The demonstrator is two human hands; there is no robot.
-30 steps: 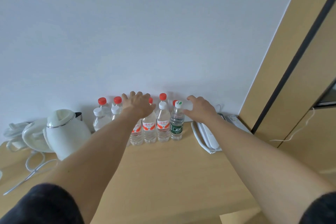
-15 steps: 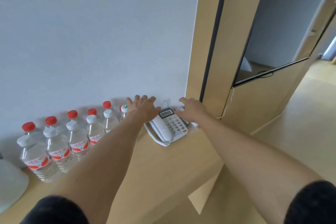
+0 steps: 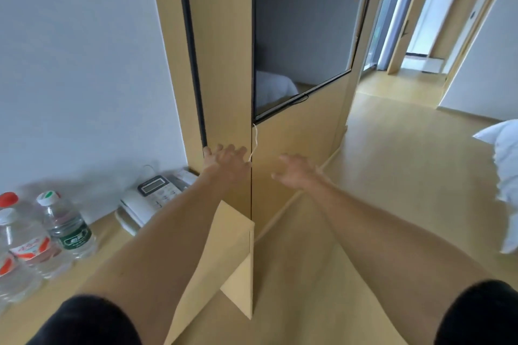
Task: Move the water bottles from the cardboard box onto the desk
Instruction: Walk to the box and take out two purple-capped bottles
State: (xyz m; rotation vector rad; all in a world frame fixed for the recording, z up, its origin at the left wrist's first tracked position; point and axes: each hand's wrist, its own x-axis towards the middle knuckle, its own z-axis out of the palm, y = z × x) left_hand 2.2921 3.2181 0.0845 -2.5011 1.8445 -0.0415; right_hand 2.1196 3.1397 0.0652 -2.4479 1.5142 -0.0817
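Observation:
Clear water bottles stand on the wooden desk at the far left: one with a green label, and red-labelled bottles beside it at the frame edge. My left hand is stretched out past the desk's right end, fingers spread, holding nothing. To its right, over the floor, my right hand hangs empty with loosely spread fingers. No cardboard box is in view.
A white desk phone lies on the desk by the wall. A wooden partition with a wall-mounted TV stands straight ahead. White bedding shows at the right edge. Wooden floor runs toward a hallway.
The view has swung right, away from the bottle row. Both hands have left the bottles and moved right past the phone, now off the desk's end.

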